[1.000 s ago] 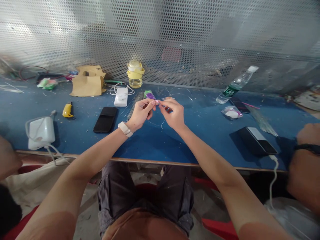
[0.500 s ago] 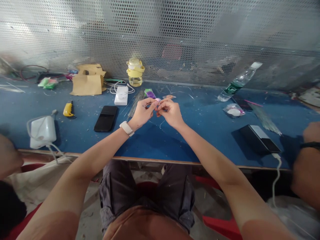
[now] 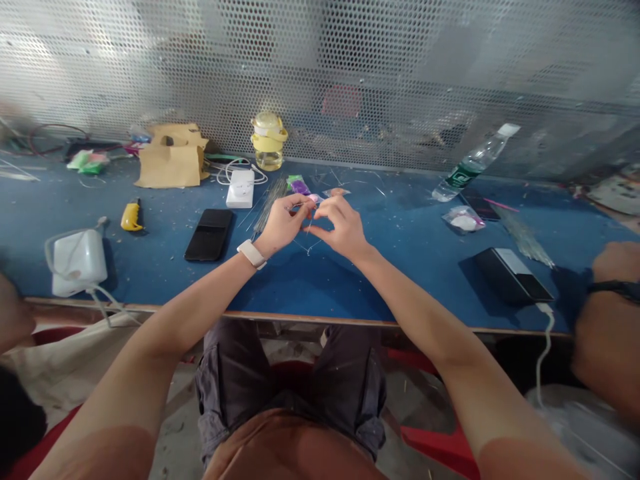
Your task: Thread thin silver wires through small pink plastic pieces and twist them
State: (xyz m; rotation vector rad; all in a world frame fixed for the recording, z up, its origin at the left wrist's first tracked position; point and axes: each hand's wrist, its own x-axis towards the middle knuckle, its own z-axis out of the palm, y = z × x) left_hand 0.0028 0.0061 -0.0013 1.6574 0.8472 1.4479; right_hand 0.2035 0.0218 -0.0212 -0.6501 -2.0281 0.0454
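Note:
My left hand [image 3: 283, 223] pinches a thin wire [image 3: 309, 251] over the middle of the blue table. Facing it, my right hand [image 3: 341, 227] has its thumb and fingertips around the same wire, and the two hands nearly meet. Below the fingers the wire hangs in a bent loop. Something small and pink [image 3: 313, 198] shows right by the fingertips; whether it is held or lies behind them I cannot tell. Just beyond lie a purple and green packet [image 3: 299, 185], a small clear bag [image 3: 336, 192] and a bundle of thin wires [image 3: 273, 200].
On the left are a black phone [image 3: 209, 235], white power bank [image 3: 241, 189], yellow cutter [image 3: 131, 217], white charger [image 3: 80, 261] and cardboard [image 3: 171, 163]. A yellow-lidded cup [image 3: 269, 141] stands behind. Rightward are a tilted water bottle [image 3: 475, 163], a black box [image 3: 513, 275] and another person's arm [image 3: 613, 313].
My right fingers have spread apart somewhat from a tighter pinch. The hanging wire loop now shows lower and more to the left. The whole view has shifted slightly.

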